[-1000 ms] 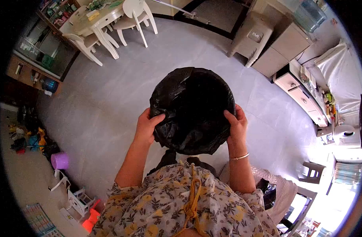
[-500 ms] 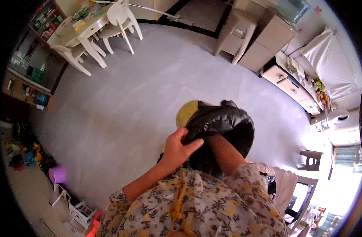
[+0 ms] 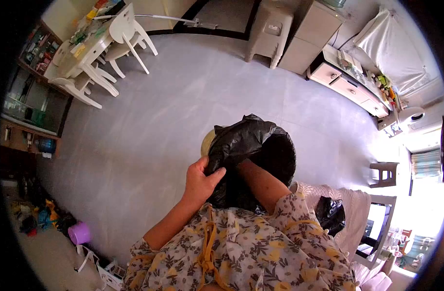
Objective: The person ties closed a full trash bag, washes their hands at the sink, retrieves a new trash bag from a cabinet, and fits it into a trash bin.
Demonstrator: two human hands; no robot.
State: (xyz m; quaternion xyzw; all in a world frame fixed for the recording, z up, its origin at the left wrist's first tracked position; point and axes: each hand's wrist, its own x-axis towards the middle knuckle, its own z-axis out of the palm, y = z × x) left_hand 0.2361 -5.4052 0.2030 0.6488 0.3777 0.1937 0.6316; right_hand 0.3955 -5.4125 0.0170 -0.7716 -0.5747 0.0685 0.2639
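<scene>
A black plastic garbage bag hangs in front of my body, its round mouth spread wide. My left hand grips the bag's left edge, thumb on the near side and fingers behind the film. My right forearm reaches down through the mouth, and the right hand is hidden inside the bag. Behind the bag's left side, part of a round yellow thing shows; its kind cannot be made out.
A second black plastic bag lies on a cloth-covered seat at my right. White chairs and a table stand far left, a drawer cabinet far right. A purple bin and a brown stool stand nearer.
The bag's mouth looks wider and rounder, and less of the yellow thing shows behind it. My left hand keeps its hold on the edge. The view has shifted slightly.
</scene>
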